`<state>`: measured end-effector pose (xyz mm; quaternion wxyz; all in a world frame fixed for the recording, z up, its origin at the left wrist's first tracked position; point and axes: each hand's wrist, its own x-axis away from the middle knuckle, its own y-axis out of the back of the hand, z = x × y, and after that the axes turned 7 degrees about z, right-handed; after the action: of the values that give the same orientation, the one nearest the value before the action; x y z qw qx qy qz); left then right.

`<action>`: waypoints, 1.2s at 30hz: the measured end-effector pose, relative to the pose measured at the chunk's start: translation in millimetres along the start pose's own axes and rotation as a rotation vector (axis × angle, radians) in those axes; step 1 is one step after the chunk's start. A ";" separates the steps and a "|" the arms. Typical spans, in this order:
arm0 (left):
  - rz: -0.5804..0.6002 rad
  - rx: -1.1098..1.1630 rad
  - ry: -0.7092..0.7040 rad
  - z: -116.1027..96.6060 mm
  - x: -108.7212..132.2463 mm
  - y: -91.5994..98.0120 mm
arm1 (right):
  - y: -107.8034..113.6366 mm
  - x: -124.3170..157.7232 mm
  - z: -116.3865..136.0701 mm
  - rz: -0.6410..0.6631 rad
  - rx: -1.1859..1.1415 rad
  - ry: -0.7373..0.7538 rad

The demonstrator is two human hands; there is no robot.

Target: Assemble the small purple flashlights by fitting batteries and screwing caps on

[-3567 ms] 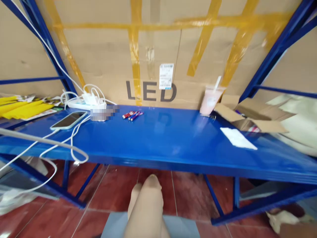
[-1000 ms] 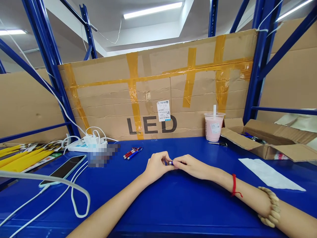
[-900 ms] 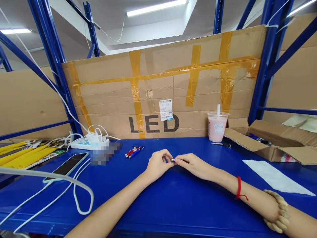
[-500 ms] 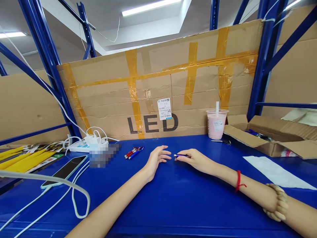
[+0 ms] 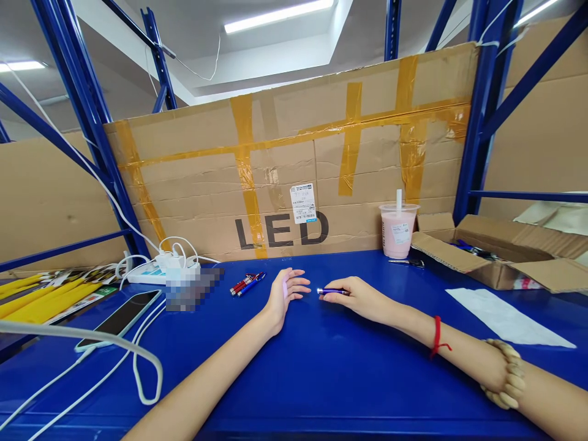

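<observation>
Pink drink (image 5: 395, 241) upright before cardboard panel (image 5: 206, 208); phone (image 5: 120, 315) near power strip (image 5: 143, 274).

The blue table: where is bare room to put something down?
Widest bare patch: the front of the blue table, between left forearm and right forearm. A narrower one: along the back, between the pile of red and blue sticks and the pink cup. Crowded: the left, with phone, white cables and power strip; the back right, with pink cup and open box.

Ceiling tubes (image 5: 279, 16) light everything brightly; a violet glow tints the left hand (image 5: 278, 300); a patch at left is pixelated.
</observation>
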<state>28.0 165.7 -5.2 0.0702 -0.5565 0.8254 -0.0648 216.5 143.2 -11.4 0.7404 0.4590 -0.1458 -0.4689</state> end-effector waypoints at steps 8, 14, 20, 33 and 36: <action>0.003 0.019 0.001 0.4 -0.2 1.3 | -0.7 0.5 3.5 0.028 -0.026 0.012; 0.004 0.010 0.006 -0.7 1.1 -0.2 | -0.6 1.6 2.1 0.051 -0.042 0.017; 0.007 0.007 0.013 -1.9 2.8 -0.1 | -2.0 1.0 0.3 0.032 -0.024 0.017; 0.005 0.059 0.015 -2.3 3.0 -0.8 | -0.9 2.0 -1.3 0.020 0.026 0.002; 0.005 0.062 0.010 -2.5 3.0 -0.8 | -0.5 2.6 -0.2 0.054 0.019 0.034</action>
<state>27.2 162.7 -2.8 0.0832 -0.5517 0.8246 -0.0928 217.7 141.1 -12.4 0.7506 0.4700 -0.1499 -0.4395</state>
